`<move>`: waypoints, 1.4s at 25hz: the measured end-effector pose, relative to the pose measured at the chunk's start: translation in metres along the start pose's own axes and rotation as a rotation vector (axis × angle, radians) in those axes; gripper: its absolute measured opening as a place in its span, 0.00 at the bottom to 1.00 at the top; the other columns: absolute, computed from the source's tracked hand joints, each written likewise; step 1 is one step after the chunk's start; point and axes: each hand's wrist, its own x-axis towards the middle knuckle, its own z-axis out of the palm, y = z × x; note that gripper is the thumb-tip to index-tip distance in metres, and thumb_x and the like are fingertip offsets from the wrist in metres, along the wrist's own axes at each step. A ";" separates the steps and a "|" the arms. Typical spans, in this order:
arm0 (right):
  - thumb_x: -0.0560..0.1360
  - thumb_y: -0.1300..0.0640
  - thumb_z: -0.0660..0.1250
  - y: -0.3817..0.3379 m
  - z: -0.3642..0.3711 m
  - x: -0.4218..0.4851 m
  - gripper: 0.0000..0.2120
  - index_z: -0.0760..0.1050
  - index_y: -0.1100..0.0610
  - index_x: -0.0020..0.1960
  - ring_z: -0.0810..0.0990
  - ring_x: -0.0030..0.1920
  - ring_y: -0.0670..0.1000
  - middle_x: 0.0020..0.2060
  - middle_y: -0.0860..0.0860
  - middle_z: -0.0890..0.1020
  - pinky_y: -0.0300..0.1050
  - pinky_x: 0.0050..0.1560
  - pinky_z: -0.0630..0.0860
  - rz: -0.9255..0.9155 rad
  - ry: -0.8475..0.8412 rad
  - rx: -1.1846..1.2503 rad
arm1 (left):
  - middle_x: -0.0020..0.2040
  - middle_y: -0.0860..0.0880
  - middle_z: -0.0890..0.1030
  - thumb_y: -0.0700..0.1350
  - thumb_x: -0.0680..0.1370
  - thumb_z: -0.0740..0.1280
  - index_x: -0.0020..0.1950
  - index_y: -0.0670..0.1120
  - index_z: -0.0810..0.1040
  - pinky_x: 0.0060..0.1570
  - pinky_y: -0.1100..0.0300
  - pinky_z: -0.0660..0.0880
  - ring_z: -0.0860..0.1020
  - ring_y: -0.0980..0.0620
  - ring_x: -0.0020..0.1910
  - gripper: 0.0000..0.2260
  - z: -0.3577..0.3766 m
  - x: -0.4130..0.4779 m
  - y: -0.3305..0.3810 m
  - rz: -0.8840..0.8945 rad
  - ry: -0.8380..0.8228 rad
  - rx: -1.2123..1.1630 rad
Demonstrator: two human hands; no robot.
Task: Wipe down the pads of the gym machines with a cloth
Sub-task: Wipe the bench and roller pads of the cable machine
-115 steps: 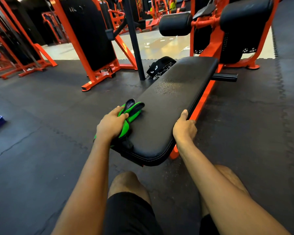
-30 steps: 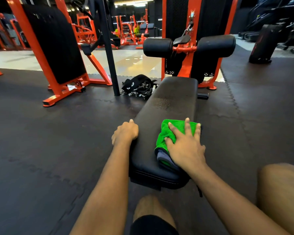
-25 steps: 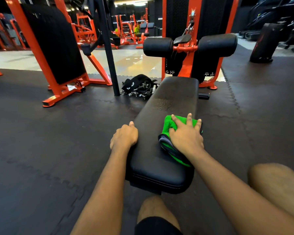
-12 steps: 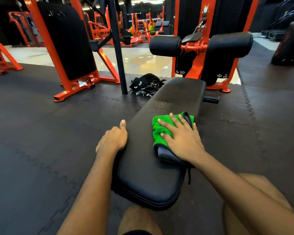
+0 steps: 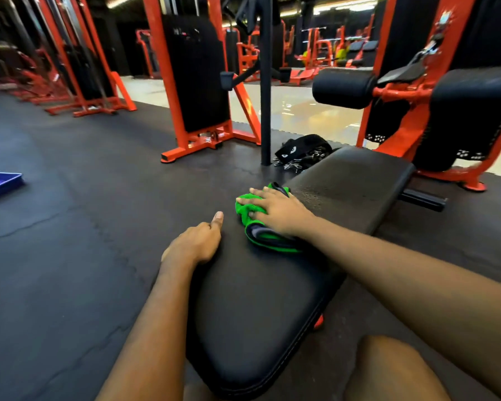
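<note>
- Head view, the only one:
- Your right hand (image 5: 278, 211) lies flat on the folded green microfibre cloth with grey layers (image 5: 268, 243). The fingers are straight and spread, pointing left across it. It is pressing down, not clenched round it.
- The cloth sits on top of the long black vinyl bench pad (image 5: 272, 302), roughly mid-length and towards the pad's left edge. Green folds bunch up under your fingertips, and the grey and green layers stick out below your wrist.
- Your left hand (image 5: 194, 244) is just left of the cloth and not touching it. It grasps the left edge of the bench pad, with the fingers curled down over the side and the thumb lying straight on top, pointing forward.
- Past your right hand the pad surface shows a dull speckled patch.
- Beyond the far left side of the pad, a heap of black straps with metal clips (image 5: 301, 153) lies on the dark rubber floor (image 5: 70, 256), beside a black upright post (image 5: 266, 82).
- Ahead and right of your right hand are two black cylindrical roller pads (image 5: 343, 88) on an orange steel frame (image 5: 399, 94).
- Far left of your left hand, a blue plastic tray (image 5: 0, 185) sits on the floor.
- Your bare knee (image 5: 388, 369) is below your right forearm.
</note>
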 end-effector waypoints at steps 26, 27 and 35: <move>0.81 0.45 0.57 0.036 -0.003 -0.017 0.25 0.59 0.33 0.77 0.54 0.80 0.50 0.80 0.44 0.58 0.62 0.78 0.51 0.035 0.045 0.038 | 0.81 0.42 0.57 0.64 0.83 0.39 0.82 0.47 0.56 0.77 0.45 0.51 0.55 0.40 0.80 0.33 -0.009 0.005 0.029 -0.182 -0.071 0.049; 0.81 0.45 0.57 0.037 -0.003 -0.013 0.25 0.59 0.33 0.77 0.54 0.80 0.50 0.80 0.44 0.59 0.62 0.79 0.51 0.032 0.044 0.034 | 0.81 0.42 0.56 0.64 0.83 0.38 0.82 0.47 0.55 0.78 0.45 0.50 0.54 0.41 0.80 0.33 -0.007 0.013 0.035 -0.172 -0.086 0.040; 0.81 0.45 0.57 0.068 -0.004 0.027 0.24 0.61 0.33 0.76 0.55 0.80 0.50 0.80 0.45 0.61 0.59 0.79 0.51 0.124 0.097 0.037 | 0.81 0.40 0.58 0.61 0.85 0.39 0.82 0.45 0.54 0.78 0.48 0.51 0.57 0.41 0.80 0.31 0.018 0.073 0.094 0.052 -0.136 -0.016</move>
